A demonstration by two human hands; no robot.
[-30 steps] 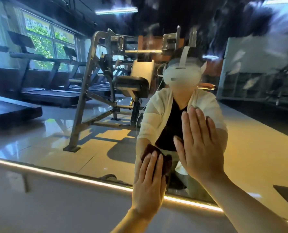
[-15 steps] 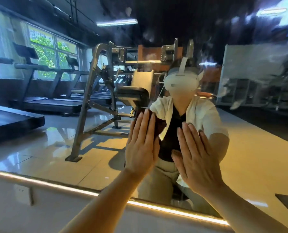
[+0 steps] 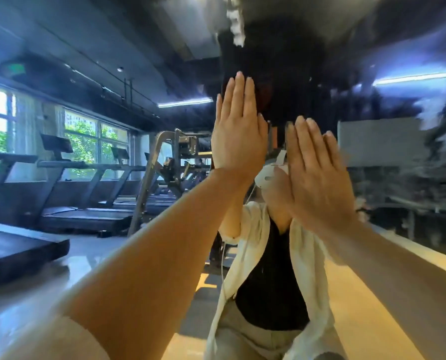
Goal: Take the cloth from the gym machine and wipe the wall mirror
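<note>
Gym mirror (image 3: 372, 281) fills frame; left hand (image 3: 238, 136) flat, pressing dark cloth (image 3: 264, 96) at upper centre; right hand (image 3: 318, 178) flat, empty.

At left of the frame, windows (image 3: 92, 141) show green trees in daylight. Beneath them a row of treadmills (image 3: 86, 203) stands on a glossy floor (image 3: 92, 258). A grey gym machine frame (image 3: 164, 162) rises mid-frame. Strip lights (image 3: 185, 102) glow on the dark ceiling (image 3: 112, 35).

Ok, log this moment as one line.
phase: wiping | left hand: flat, pressing cloth high on wall mirror | right hand: flat on glass
</note>
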